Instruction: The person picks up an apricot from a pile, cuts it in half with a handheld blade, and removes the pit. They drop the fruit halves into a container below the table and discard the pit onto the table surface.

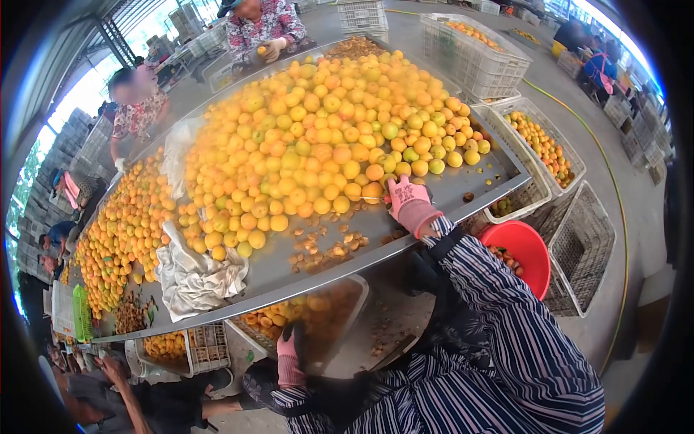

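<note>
My right hand (408, 199), in a pink glove, is at the near edge of the metal table (405, 233), beside a large heap of yellow-orange fruit (311, 137) that looks like peaches or apricots. Its fingers are closed on a thin reddish tool (371, 198), whose kind I cannot make out. Brown pits or scraps (329, 249) lie on the metal just left of that hand. My left hand (290, 358), in a pink glove with a dark palm, is low beside a crate of orange fruit pieces (354, 307) under the table edge. Its fingers blend into the dark background.
A crumpled white cloth (195, 278) lies on the table at left. To the right stand a red bucket (524, 253) with brown pits, an open crate (585, 249) and a crate of fruit (571, 155). A yellow hose (611, 163) crosses the floor. Co-workers (264, 32) are across the table.
</note>
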A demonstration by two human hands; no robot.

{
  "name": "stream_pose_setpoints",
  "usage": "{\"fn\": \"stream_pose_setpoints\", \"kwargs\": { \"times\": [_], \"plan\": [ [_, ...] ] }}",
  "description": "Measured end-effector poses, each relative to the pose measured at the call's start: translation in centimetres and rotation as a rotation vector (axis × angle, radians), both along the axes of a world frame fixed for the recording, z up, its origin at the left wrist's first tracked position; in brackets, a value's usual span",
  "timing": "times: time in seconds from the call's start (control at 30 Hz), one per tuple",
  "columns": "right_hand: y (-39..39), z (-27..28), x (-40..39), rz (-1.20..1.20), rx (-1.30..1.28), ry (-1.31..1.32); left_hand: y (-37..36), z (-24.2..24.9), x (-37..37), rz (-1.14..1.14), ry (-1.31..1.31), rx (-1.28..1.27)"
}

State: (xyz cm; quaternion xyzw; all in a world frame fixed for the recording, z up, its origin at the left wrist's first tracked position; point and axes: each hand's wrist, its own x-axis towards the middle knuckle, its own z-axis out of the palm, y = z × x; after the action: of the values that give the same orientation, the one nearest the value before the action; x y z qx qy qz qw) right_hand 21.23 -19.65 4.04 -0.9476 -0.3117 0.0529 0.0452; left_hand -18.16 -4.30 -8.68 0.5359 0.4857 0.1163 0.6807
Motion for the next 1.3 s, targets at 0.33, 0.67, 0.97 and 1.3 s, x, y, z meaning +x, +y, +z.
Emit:
{"fn": "stream_pose_setpoints", "kwargs": {
  "times": [0.33,0.67,0.97,1.3],
  "plan": [
    [-4.8,5.7,-9.8,0.236,0.929,1.183,-8.8,15.1,7.9,-0.167,-0.469,0.181],
    [-4.5,6.9,-17.9,0.792,0.875,0.817,-10.6,18.0,5.6,-0.032,-0.821,-0.221],
    [-7.1,7.8,-18.6,0.620,0.587,0.741,-11.3,17.3,1.4,0.163,-0.829,-0.091],
    [-6.9,8.7,-22.0,0.840,0.693,1.054,-12.4,19.1,-0.3,0.000,-0.691,-0.017]
  ]
}}
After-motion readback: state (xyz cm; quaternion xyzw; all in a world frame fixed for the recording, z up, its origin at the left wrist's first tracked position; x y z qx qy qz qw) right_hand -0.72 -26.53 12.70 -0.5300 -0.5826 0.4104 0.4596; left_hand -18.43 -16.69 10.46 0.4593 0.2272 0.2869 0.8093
